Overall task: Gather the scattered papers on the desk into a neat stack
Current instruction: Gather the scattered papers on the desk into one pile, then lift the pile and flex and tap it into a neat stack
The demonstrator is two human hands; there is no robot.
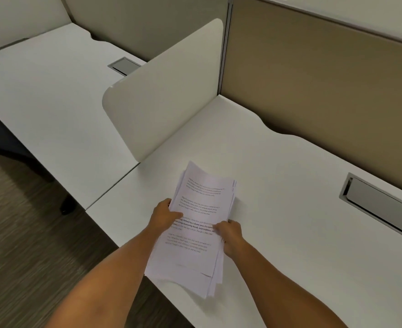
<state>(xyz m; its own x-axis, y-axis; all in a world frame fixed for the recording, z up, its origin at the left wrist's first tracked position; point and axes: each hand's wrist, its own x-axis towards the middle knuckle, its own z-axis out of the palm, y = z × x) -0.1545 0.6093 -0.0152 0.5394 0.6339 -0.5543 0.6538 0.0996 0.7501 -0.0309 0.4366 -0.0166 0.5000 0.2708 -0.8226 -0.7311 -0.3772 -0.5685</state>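
A bundle of white printed papers (195, 209) is held over the front part of the white desk (289, 209). Its sheets are roughly aligned, with edges fanned slightly at the right and near end. My left hand (164, 215) grips the bundle's left edge, thumb on the top sheet. My right hand (228, 233) grips the right edge, fingers curled over the top page. The near end of the bundle droops past the desk's front edge. No loose sheets lie elsewhere on the desk.
A white rounded divider panel (166, 91) stands at the desk's left side. A metal cable hatch (379, 204) is set in the desk at right. A tan partition wall (325, 79) runs behind. A neighbouring desk (41, 91) is at left, with carpet (29, 256) below.
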